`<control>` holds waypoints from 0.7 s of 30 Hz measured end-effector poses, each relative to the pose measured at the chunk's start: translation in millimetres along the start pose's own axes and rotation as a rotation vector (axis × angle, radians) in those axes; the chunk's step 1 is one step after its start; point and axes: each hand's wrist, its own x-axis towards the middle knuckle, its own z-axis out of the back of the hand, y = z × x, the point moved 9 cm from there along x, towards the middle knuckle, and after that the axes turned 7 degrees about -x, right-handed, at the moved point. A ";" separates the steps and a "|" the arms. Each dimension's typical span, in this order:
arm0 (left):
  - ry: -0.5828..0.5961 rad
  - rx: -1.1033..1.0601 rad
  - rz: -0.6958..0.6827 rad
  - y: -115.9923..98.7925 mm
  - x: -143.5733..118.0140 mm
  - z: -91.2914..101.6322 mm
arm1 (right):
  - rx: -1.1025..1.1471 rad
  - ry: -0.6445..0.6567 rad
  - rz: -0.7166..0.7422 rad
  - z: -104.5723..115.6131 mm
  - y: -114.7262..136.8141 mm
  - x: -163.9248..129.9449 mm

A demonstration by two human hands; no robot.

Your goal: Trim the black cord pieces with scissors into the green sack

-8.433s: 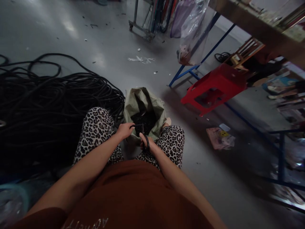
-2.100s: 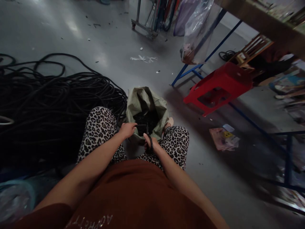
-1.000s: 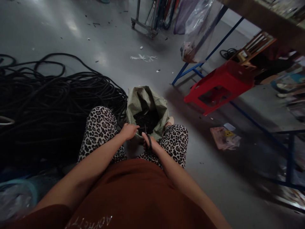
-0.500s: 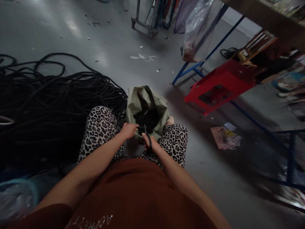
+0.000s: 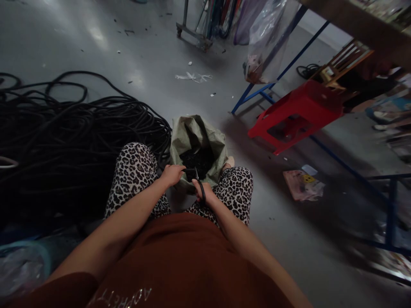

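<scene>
At centre, by the near rim of the sack (image 5: 221, 147), the left hand (image 5: 172, 174) pinches a black cord (image 5: 190, 170); the right hand (image 5: 208, 193) grips scissors (image 5: 202, 191). Floor (image 5: 154, 51) stretches beyond.

Rust-brown short-sleeved top (image 5: 189, 261) with silvery lettering (image 5: 128, 298) on the front, pale leopard-print trousers (image 5: 132, 175).
</scene>
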 end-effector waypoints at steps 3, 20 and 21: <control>-0.001 -0.002 -0.002 -0.6 0.1 0.7 | -0.016 0.003 0.001 0.2 -1.4 1.0; 0.008 0.015 0.005 -1.0 0.9 2.3 | -0.064 -0.012 -0.012 8.1 0.0 -5.0; 0.010 0.015 0.005 -1.1 0.8 2.5 | -0.056 -0.017 -0.011 8.8 0.1 -4.9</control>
